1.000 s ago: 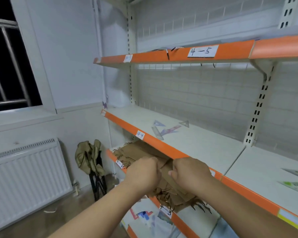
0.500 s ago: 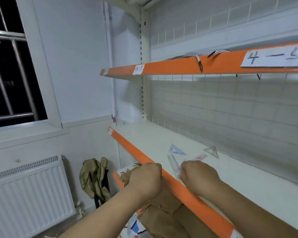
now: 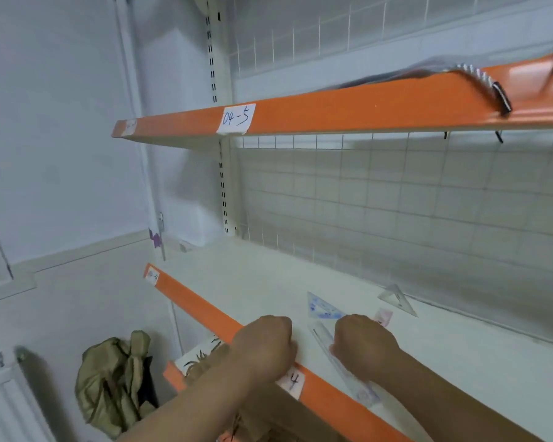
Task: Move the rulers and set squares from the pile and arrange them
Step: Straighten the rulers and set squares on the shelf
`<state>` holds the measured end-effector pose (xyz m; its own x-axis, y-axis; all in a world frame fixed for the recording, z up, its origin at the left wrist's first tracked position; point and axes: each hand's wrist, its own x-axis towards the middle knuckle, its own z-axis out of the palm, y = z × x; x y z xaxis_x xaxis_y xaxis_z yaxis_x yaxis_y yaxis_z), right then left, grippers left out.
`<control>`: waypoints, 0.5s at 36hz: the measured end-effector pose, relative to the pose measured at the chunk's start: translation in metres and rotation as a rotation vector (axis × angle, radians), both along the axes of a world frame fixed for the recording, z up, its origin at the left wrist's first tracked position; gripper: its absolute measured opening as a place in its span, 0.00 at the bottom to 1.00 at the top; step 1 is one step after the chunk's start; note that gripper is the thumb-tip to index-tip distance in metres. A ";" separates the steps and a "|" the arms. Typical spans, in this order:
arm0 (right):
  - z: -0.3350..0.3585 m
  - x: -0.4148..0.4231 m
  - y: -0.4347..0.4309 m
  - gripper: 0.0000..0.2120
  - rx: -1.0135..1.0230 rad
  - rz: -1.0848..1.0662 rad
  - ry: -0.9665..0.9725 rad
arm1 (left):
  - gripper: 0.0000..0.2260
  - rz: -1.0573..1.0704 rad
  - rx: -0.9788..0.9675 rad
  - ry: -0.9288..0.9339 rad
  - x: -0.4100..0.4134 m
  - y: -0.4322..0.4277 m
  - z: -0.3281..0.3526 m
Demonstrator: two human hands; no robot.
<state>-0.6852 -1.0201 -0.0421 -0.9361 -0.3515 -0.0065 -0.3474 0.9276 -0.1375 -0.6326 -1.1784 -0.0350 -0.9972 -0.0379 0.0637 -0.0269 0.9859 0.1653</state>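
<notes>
Both forearms are extended up from bottom of frame to the middle shelf (image 3: 237, 282). The left hand (image 3: 264, 346) is held as a fist, knuckles up, at the shelf's orange front edge (image 3: 198, 304); nothing is seen in it. The right hand (image 3: 364, 349) is set on the shelf surface, fingers curled under, its thumb side against a clear ruler (image 3: 348, 374). Whether the ruler is pinched cannot be told.

The ruler is laid flat and diagonal, its near end at the orange edge. A blue set square (image 3: 323, 307) is found just beyond its far end. A clear set square (image 3: 396, 298) is placed further back, near the wire grid back panel (image 3: 396, 202). A pink piece (image 3: 383, 315) is partly hidden behind the right hand (type not resolved).

Writing: "04-5" is read on the white label (image 3: 236, 119) of the upper shelf (image 3: 348, 106). A "4" is read on the label (image 3: 292, 382) beside the left wrist; the rest is covered. The small end label (image 3: 152, 275) is not legible.

White shelf surface is seen from the set squares back to the left end. A striped cord (image 3: 486, 84) is hung over the upper shelf's edge. An olive bag (image 3: 112, 378) is noted below left, near a radiator (image 3: 0, 393).
</notes>
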 end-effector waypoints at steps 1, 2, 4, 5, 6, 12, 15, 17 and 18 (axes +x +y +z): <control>0.000 -0.005 -0.005 0.18 -0.002 -0.021 -0.008 | 0.11 -0.025 -0.004 -0.007 -0.009 -0.006 -0.002; -0.001 -0.007 -0.008 0.17 0.002 -0.032 -0.020 | 0.11 -0.045 -0.009 -0.008 -0.016 -0.010 -0.003; -0.003 -0.014 -0.013 0.11 0.016 -0.053 -0.054 | 0.12 -0.082 -0.012 -0.008 -0.028 -0.016 -0.002; -0.004 -0.017 -0.017 0.08 0.028 -0.067 -0.073 | 0.12 -0.102 -0.012 -0.011 -0.034 -0.019 -0.002; -0.005 -0.020 -0.020 0.07 0.034 -0.082 -0.093 | 0.13 -0.122 -0.012 -0.015 -0.040 -0.022 -0.002; -0.012 -0.035 -0.030 0.07 0.049 -0.128 -0.118 | 0.13 -0.208 -0.011 -0.017 -0.066 -0.031 -0.008; -0.008 -0.038 -0.033 0.18 0.031 -0.176 -0.159 | 0.12 -0.230 -0.006 -0.028 -0.074 -0.033 -0.012; -0.005 -0.039 -0.034 0.19 0.022 -0.198 -0.197 | 0.12 -0.237 -0.004 -0.030 -0.077 -0.034 -0.013; -0.004 -0.040 -0.034 0.19 0.010 -0.216 -0.219 | 0.12 -0.242 -0.005 -0.029 -0.079 -0.034 -0.014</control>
